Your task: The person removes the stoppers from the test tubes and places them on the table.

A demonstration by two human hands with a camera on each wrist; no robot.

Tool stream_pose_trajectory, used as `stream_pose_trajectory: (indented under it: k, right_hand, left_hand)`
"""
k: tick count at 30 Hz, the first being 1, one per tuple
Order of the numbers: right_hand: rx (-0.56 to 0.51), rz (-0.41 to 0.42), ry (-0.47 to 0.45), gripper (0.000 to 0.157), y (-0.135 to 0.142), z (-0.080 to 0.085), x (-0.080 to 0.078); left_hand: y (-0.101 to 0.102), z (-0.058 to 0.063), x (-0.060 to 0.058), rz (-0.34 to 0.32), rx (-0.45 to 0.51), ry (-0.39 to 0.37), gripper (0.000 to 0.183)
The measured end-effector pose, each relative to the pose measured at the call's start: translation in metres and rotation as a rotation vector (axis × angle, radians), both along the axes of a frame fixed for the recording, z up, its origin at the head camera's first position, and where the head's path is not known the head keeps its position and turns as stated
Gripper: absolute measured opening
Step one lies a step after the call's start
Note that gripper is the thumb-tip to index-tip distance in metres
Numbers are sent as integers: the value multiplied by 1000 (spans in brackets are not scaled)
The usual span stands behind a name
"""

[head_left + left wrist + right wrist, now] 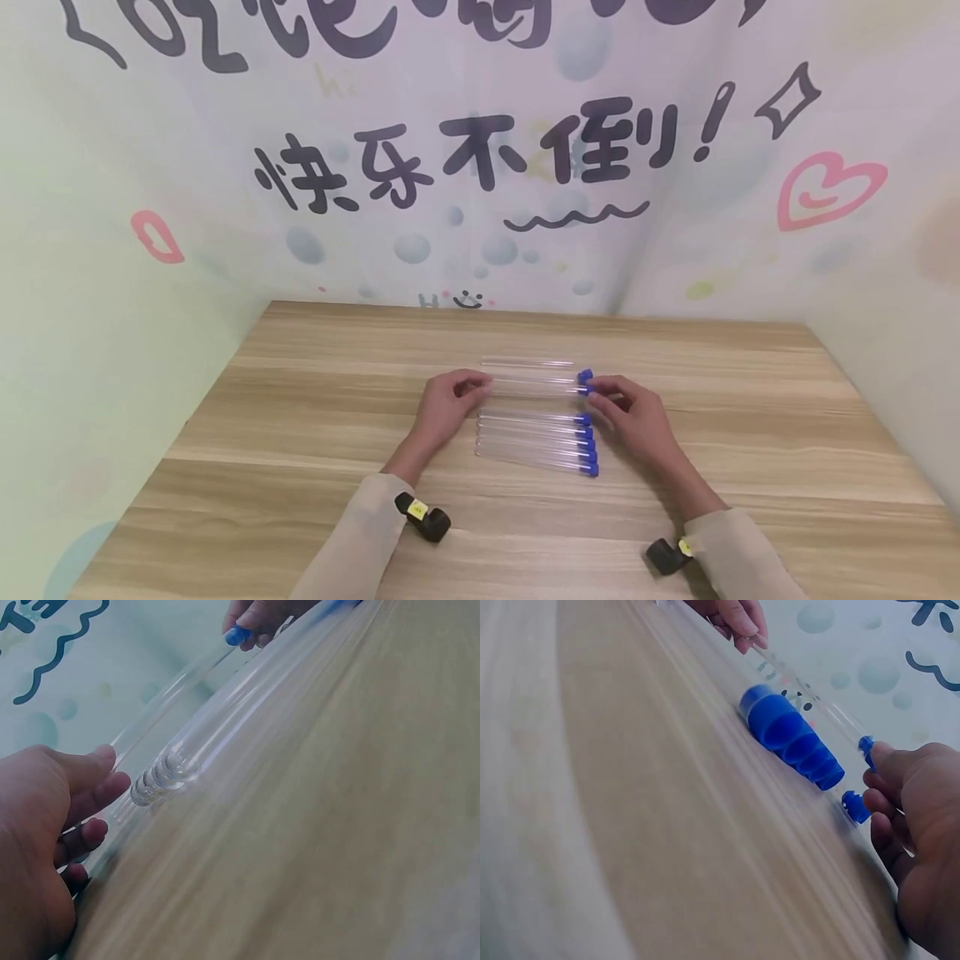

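A clear test tube (534, 392) with a blue cap (867, 745) spans my two hands. My left hand (447, 408) pinches its far-left end between thumb and index finger. On the capped end, the thumb and fingers of my right hand (636, 419) grip the blue cap. Nearer me, several capped tubes (528, 442) lie side by side, caps to the right. Behind the held tube lies another tube (525, 362) showing no cap. A separate-looking blue cap (855, 808) sits beside my right fingers; I cannot tell whether a tube is in it.
The wood-grain table (300, 433) meets a printed cloth backdrop (420, 258) at its back edge. Pale walls stand at both sides. A small black camera (431, 521) is strapped to the left wrist, and another (663, 557) to the right.
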State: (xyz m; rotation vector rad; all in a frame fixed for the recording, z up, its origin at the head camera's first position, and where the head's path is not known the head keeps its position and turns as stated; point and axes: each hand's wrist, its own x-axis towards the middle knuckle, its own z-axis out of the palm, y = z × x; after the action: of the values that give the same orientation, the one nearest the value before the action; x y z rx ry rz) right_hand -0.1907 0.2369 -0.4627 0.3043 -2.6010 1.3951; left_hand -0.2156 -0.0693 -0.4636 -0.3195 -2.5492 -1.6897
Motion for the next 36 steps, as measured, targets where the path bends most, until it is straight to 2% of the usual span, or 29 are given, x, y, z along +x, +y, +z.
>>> stream_pose_trajectory:
  k: [5, 10, 23, 30, 36]
  right_hand:
    - [-72, -10, -4, 25, -3, 1, 0]
    - [-97, -27, -37, 28, -6, 3, 1]
    - [-72, -26, -53, 25, -7, 2, 2]
    - [-43, -67, -59, 23, -7, 2, 1]
    - [-27, -93, -43, 22, -6, 1, 1]
  left_hand:
    - [0, 1, -1, -18, 3, 13, 17]
    - [0, 1, -1, -32, 17, 19, 17]
    - [0, 0, 1, -43, 39, 22, 17]
    - [0, -2, 0, -59, 25, 55, 14]
    - [0, -4, -1, -66, 14, 54, 13]
